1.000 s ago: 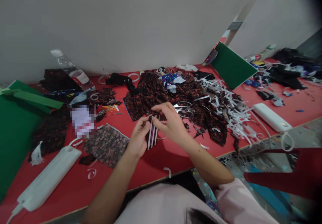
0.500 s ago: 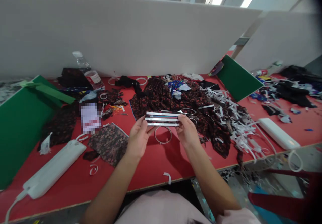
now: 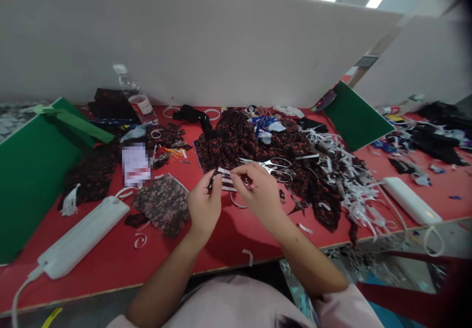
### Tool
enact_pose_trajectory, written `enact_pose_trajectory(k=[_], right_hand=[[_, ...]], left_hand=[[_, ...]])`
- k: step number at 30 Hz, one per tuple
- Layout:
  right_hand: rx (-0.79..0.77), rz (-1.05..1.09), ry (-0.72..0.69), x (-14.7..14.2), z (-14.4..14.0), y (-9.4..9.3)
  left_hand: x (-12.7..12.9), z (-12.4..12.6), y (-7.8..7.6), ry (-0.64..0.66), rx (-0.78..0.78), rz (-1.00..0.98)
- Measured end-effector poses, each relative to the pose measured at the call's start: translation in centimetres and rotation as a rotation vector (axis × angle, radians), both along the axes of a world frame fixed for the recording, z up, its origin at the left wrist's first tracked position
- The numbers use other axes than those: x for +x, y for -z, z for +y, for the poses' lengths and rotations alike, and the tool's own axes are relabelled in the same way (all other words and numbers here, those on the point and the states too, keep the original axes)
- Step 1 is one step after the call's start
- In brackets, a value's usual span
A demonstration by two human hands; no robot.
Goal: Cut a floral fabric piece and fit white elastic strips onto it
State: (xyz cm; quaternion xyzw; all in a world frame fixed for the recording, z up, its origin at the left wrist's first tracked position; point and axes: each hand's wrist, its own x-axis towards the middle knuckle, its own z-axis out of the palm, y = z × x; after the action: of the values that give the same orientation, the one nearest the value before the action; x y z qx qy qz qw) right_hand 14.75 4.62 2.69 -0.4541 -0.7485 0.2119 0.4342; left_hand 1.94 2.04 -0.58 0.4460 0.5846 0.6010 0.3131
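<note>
Between my two hands is a small dark piece with white stripes [image 3: 227, 180], seemingly fabric with strips on it. My left hand [image 3: 205, 201] grips its left end, thumb on top. Closed over the right part of it are the fingers of my right hand [image 3: 260, 193], which hide that end. Just beyond my right hand, silver scissors [image 3: 271, 164] lie on a heap of dark floral fabric [image 3: 236, 138]. Below the hands, a white ring [image 3: 239, 201] is partly covered. A dark floral cloth piece [image 3: 164, 205] lies left of my left hand.
White power strips lie at the left [image 3: 84, 234] and right [image 3: 411, 201] of the red table [image 3: 236, 249]. Green panels [image 3: 359, 116] stand at both sides. A plastic bottle [image 3: 142, 106] leans near the back board [image 3: 206, 43]. White strip scraps [image 3: 359, 197] pile at right.
My right hand has moved left over the striped piece, covering much of it. The scissors show more clearly, and a white scrap now lies right of my right forearm. The view has shifted slightly.
</note>
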Motion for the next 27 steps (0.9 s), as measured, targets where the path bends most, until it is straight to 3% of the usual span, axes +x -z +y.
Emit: enact_pose_trajectory(k=[4, 11, 27], right_hand=[[0.041, -0.092, -0.01, -1.4, 0.5, -0.5], [0.038, -0.145, 0.008, -1.2, 0.5, -0.8], [0.059, -0.175, -0.011, -0.5, -0.3, -1.6]], left_hand=[[0.2, -0.4, 0.3, 0.002, 0.016, 0.04], [0.0, -0.6, 0.4, 0.016, 0.024, -0.091], [0.0, -1.2, 0.3, 0.069, 0.073, 0.084]])
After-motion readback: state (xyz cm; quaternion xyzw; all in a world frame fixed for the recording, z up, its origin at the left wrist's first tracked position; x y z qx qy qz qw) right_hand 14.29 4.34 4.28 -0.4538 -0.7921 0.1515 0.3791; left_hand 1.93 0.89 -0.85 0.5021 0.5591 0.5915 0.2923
